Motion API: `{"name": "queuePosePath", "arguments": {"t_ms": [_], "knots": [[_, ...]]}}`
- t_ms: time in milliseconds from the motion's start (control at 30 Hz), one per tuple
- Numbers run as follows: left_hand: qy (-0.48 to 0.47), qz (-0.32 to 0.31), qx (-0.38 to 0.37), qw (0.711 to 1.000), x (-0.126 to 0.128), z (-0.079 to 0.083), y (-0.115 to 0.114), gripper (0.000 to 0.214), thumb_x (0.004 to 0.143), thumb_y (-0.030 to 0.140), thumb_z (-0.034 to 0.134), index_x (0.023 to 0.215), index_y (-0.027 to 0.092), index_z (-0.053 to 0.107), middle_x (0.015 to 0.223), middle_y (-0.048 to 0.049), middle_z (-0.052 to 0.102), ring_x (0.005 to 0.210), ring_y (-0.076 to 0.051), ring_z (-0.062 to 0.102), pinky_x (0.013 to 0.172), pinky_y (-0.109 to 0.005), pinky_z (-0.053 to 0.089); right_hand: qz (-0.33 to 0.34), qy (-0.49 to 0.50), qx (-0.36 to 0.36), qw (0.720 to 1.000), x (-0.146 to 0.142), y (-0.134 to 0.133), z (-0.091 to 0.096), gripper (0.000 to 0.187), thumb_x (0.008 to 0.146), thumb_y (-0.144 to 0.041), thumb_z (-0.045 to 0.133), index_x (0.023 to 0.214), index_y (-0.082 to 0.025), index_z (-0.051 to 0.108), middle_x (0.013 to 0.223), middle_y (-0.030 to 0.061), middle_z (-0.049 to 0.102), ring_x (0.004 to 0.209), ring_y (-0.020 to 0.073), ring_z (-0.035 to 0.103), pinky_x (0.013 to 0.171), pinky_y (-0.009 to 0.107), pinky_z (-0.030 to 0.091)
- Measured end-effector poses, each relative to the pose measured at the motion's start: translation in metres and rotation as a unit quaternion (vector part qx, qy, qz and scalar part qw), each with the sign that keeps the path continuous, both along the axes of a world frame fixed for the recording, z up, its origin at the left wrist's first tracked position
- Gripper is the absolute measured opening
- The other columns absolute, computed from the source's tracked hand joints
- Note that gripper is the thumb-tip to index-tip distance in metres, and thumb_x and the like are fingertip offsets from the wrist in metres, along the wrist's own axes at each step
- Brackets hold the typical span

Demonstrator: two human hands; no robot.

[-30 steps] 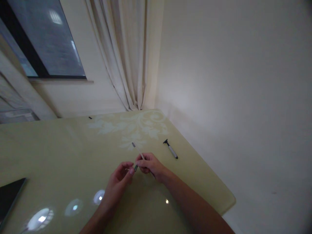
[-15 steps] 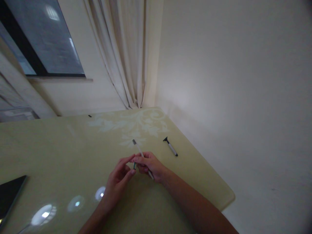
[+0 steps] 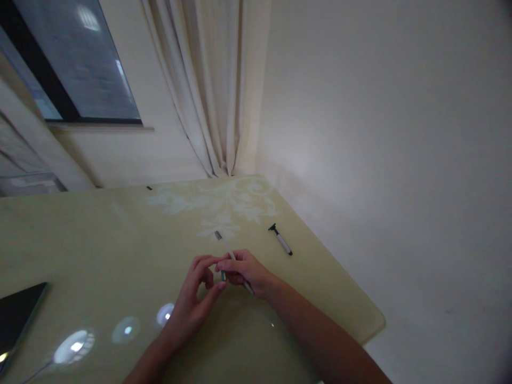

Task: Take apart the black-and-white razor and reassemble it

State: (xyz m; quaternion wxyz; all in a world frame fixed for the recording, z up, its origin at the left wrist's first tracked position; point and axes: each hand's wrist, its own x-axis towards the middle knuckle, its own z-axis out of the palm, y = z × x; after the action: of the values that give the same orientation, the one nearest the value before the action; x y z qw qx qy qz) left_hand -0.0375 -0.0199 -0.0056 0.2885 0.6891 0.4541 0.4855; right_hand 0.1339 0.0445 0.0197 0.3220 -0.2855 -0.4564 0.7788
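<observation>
My right hand (image 3: 245, 271) is closed around a thin white stick-like tool (image 3: 224, 244), whose small grey head points up and away over the table. My left hand (image 3: 196, 296) meets it from the left, thumb and forefinger pinching a small dark green piece (image 3: 223, 275) held upright against the tool. Both hands hover just above the glossy yellow-green table (image 3: 100, 256). A black-headed razor with a white handle (image 3: 280, 239) lies on the table to the right of my hands.
A dark flat device (image 3: 18, 314) lies at the table's left edge. Cream curtains (image 3: 208, 80) hang in the corner behind the table, beside a dark window (image 3: 72, 58). A bare wall runs along the right; the table's right edge drops off near it.
My left hand's fingers have curled up further around the small green piece, and the tool's tip has tilted slightly left. The hands stay in the same spot.
</observation>
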Motion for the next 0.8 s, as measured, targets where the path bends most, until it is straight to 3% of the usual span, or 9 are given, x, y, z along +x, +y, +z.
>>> {"name": "queuePosePath", "arguments": {"t_ms": [133, 300, 567, 633, 700, 800], "knots": [[-0.03, -0.013, -0.009, 0.999, -0.002, -0.006, 0.002, 0.034, 0.097, 0.03, 0.063, 0.13, 0.028, 0.057, 0.115, -0.0055, 0.054, 0.078, -0.014, 0.057, 0.08, -0.032, 0.054, 0.009, 0.0, -0.005, 1.0, 0.0, -0.001, 0.002, 0.041, 0.069, -0.049, 0.087, 0.077, -0.013, 0.07, 0.052, -0.009, 0.044, 0.044, 0.0036, 0.03, 0.044, 0.024, 0.014], [-0.04, 0.019, 0.012, 0.999, -0.003, -0.013, 0.007, 0.036, 0.093, 0.03, 0.068, 0.129, 0.029, 0.062, 0.114, -0.0047, 0.052, 0.072, -0.011, 0.055, 0.08, -0.032, 0.055, 0.016, 0.0, -0.006, 1.0, 0.0, 0.0, 0.003, 0.04, 0.066, -0.045, 0.09, 0.072, -0.015, 0.064, 0.051, -0.01, 0.042, 0.044, 0.0034, 0.028, 0.044, 0.024, 0.013], [-0.135, 0.003, -0.038, 0.99, 0.001, -0.001, 0.005, 0.036, 0.084, 0.035, 0.078, 0.119, 0.027, 0.071, 0.113, -0.0061, 0.057, 0.074, -0.013, 0.055, 0.072, -0.028, 0.052, 0.034, 0.008, 0.026, 0.999, -0.002, -0.002, 0.0, 0.045, 0.072, -0.055, 0.086, 0.076, -0.016, 0.063, 0.054, -0.0098, 0.04, 0.045, 0.0047, 0.026, 0.045, 0.024, 0.015], [-0.166, 0.021, -0.059, 0.984, -0.001, 0.001, 0.006, 0.038, 0.082, 0.037, 0.08, 0.117, 0.026, 0.072, 0.104, -0.004, 0.058, 0.073, -0.013, 0.054, 0.068, -0.026, 0.049, 0.021, -0.015, 0.067, 0.997, 0.001, 0.0, -0.001, 0.054, 0.082, -0.069, 0.071, 0.079, -0.016, 0.064, 0.055, -0.0092, 0.038, 0.046, 0.0059, 0.025, 0.047, 0.024, 0.018], [-0.191, 0.06, -0.085, 0.976, -0.005, 0.002, 0.008, 0.041, 0.082, 0.04, 0.08, 0.119, 0.025, 0.07, 0.086, 0.0007, 0.055, 0.069, -0.013, 0.05, 0.063, -0.023, 0.044, -0.002, -0.077, 0.153, 0.985, 0.007, 0.003, -0.001, 0.064, 0.093, -0.077, 0.048, 0.081, -0.016, 0.065, 0.055, -0.0077, 0.037, 0.048, 0.0078, 0.029, 0.049, 0.025, 0.022], [-0.206, 0.108, -0.125, 0.965, -0.012, 0.002, 0.011, 0.046, 0.083, 0.044, 0.079, 0.123, 0.024, 0.068, 0.069, 0.0059, 0.044, 0.064, -0.012, 0.044, 0.058, -0.02, 0.035, -0.016, -0.187, 0.303, 0.934, 0.017, 0.005, 0.005, 0.066, 0.102, -0.07, 0.034, 0.077, -0.016, 0.063, 0.058, -0.0044, 0.043, 0.055, 0.0101, 0.039, 0.056, 0.026, 0.029]]}}
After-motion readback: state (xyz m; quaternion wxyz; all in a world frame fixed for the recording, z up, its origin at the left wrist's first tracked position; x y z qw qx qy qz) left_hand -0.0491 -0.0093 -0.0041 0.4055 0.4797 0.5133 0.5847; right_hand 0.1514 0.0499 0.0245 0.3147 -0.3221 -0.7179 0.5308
